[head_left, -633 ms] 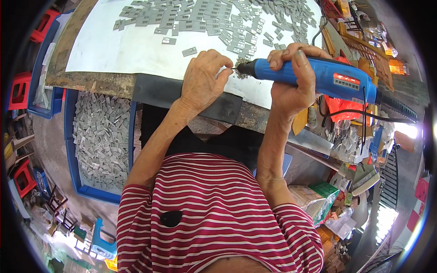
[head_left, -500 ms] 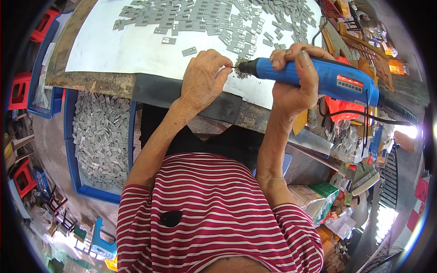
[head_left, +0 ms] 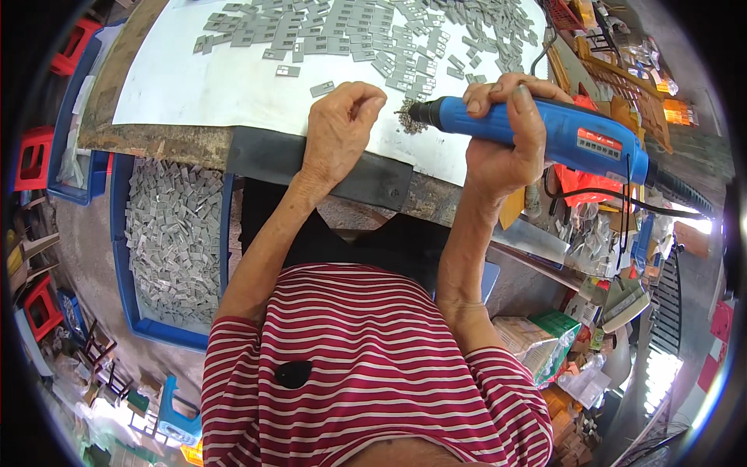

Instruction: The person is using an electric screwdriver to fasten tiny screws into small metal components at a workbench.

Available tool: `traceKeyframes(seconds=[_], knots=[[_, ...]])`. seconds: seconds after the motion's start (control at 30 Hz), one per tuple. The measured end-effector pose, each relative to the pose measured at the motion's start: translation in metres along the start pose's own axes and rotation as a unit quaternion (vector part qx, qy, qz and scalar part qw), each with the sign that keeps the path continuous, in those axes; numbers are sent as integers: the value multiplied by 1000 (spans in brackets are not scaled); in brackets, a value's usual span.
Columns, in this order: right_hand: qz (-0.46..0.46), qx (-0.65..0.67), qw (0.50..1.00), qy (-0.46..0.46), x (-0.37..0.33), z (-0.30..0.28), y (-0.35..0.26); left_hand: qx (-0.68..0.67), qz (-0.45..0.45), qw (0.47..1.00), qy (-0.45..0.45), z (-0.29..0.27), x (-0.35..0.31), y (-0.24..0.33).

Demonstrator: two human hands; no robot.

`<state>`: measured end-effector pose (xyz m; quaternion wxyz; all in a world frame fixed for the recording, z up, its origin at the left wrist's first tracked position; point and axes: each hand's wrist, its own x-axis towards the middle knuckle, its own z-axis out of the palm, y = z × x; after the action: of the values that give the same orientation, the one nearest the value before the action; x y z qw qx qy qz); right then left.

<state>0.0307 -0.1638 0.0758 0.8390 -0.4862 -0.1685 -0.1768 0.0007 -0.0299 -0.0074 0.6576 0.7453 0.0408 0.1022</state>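
My right hand [head_left: 502, 167] wraps the blue electric screwdriver [head_left: 572, 132], nose [head_left: 429, 114] beside a heap of tiny metal bits [head_left: 408, 119].
I judge it stiff, fairly heavy and slightly slippery, best held round its thick middle, as I have it. My left hand [head_left: 338, 128] is curled near the heap, finger and thumb close together; I can't tell whether they hold anything.

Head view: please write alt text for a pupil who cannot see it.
A person's right hand grips a blue power tool, its black nose pointing left at a small heap of tiny bits on a white sheet. The left hand, curled, is apart from the tool. Grey rectangular pieces lie scattered beyond; similar ones fill a blue tray at left.
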Motion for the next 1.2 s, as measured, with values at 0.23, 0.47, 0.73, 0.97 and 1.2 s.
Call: traceKeyframes(seconds=[0.23,0.47,0.73,0.97,1.2], knots=[[2,-44,999,-19,-2,2,-5,19,-10,1000,-19,-1,0,-1],[12,-44,999,-13,-1,-1,-5,94,61,993,-35,4,-2,-5],[5,-12,999,-37,0,-2,-4,42,53,996,-61,1,0,-3],[10,7,999,-39,-1,1,-5,-1,51,997,-51,0,-2,-2],[5,3,999,-38,-2,1,-5,-13,17,999,-38,-2,-5,-1]])
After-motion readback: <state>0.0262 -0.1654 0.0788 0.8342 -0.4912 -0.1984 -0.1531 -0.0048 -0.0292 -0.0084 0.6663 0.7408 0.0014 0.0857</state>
